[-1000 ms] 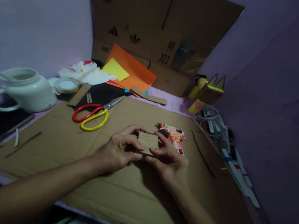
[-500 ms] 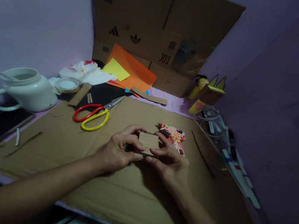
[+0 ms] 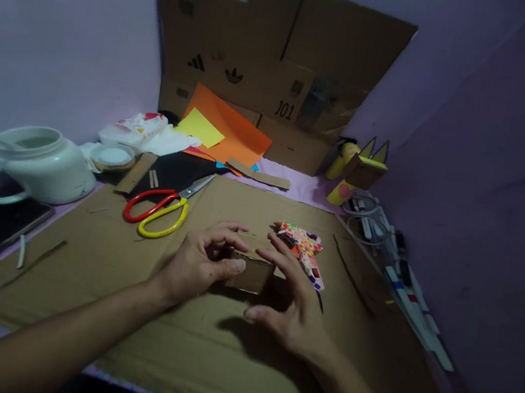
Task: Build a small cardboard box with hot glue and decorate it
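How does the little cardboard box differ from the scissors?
The little cardboard box is plain brown, while the scissors have one red handle, one yellow handle and grey blades.
The box is compact and blocky; the scissors are long, with looped handles.
The box has the left hand's thumb on its front; neither of the hands touches the scissors.
Both are in front of the person.

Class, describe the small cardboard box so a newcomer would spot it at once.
Start with the large cardboard sheet lying flat. Near its middle, the left hand holds something beside the open right hand. That is the small cardboard box, plain brown and blocky, unlike the colourful flower-patterned item and scissors nearby.
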Motion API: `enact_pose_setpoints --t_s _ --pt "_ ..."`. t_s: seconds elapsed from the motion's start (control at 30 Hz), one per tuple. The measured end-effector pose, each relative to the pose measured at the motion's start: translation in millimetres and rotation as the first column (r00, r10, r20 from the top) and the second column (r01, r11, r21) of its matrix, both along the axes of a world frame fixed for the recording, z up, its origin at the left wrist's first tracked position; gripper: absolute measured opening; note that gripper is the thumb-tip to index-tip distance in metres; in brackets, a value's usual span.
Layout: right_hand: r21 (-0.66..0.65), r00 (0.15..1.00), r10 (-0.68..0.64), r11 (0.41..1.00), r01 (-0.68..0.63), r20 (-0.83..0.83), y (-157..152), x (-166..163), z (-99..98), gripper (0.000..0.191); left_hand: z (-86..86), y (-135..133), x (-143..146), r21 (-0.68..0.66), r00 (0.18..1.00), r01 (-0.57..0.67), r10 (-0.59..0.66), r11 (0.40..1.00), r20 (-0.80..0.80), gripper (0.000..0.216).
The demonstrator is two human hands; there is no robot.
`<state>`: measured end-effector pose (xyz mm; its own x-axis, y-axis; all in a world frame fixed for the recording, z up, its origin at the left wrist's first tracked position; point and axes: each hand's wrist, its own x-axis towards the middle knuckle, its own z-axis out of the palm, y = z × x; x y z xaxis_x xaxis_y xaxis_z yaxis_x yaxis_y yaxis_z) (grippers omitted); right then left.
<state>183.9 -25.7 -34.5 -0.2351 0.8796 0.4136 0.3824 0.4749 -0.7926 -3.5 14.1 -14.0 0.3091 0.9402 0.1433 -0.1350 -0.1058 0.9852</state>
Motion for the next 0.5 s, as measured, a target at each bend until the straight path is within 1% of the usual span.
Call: enact_pose_setpoints --t_s 0.03,0.1,0.17,0.3,0.4,0.5 --pt "0.019 0.999 -0.006 1.000 0.005 0.034 -0.7 -0.8 0.0 0.067 2.4 0.4 -0.2 -0.019 1.000 -0.009 0.009 1.000 -0.005 0.017" --pt "0.056 0.996 -0.044 0.998 0.039 0.081 -0.7 -2.9 -0.2 0.067 6.3 0.4 0.0 -0.017 0.999 -0.017 0.016 1.000 -0.033 0.016" --pt "0.096 0.991 -0.066 0.994 0.055 0.115 0.4 -4.6 -0.2 0.065 8.9 -0.1 0.6 0.009 0.997 -0.014 0.015 1.000 -0.078 0.016" --pt "0.191 0.982 -0.068 0.981 0.033 0.179 2.1 -4.7 -0.3 0.073 10.8 -2.1 1.6 0.081 0.986 -0.013 0.026 0.997 -0.162 0.017" --pt "0.219 0.983 -0.068 0.975 0.029 0.172 0.9 -4.1 -1.8 0.074 10.6 -3.7 2.4 0.141 0.977 -0.018 0.048 0.990 -0.206 0.016" --pt "0.227 0.988 -0.077 0.973 0.045 0.135 -0.8 -4.5 -3.0 0.069 9.5 -5.2 3.7 0.164 0.978 -0.003 0.037 0.986 -0.204 0.016"
